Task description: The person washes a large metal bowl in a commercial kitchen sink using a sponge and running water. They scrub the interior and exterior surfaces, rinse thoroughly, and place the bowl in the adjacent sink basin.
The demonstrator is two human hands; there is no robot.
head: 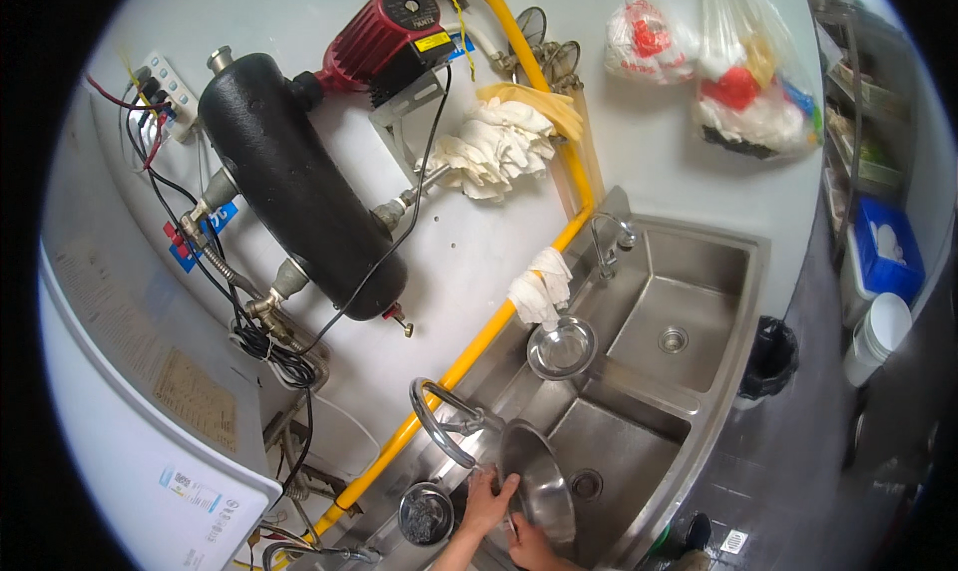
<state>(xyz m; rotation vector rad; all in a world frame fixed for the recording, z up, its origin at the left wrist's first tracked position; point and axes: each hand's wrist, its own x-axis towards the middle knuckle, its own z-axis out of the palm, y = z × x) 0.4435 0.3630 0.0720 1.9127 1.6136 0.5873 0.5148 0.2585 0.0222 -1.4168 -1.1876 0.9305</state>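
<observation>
A large stainless steel basin (540,489) stands tilted over the left part of the near sink. My left hand (488,498) is at its left side by the faucet spout (449,436), with thumb and fingers spread; whether it grips anything is unclear. My right hand (530,545) is closed on the basin's lower left rim. Left of my hands, a small steel bowl (426,514) holds a metal scouring pad. Farther off, a shallow steel bowl (563,348) rests on the ledge behind the sinks.
The far sink bowl (673,331) has a gooseneck faucet (605,249). Above the ledge runs a yellow pipe (479,346) with a white cloth (540,288) draped on it. A black-lined bin (771,357) stands on the floor to the right.
</observation>
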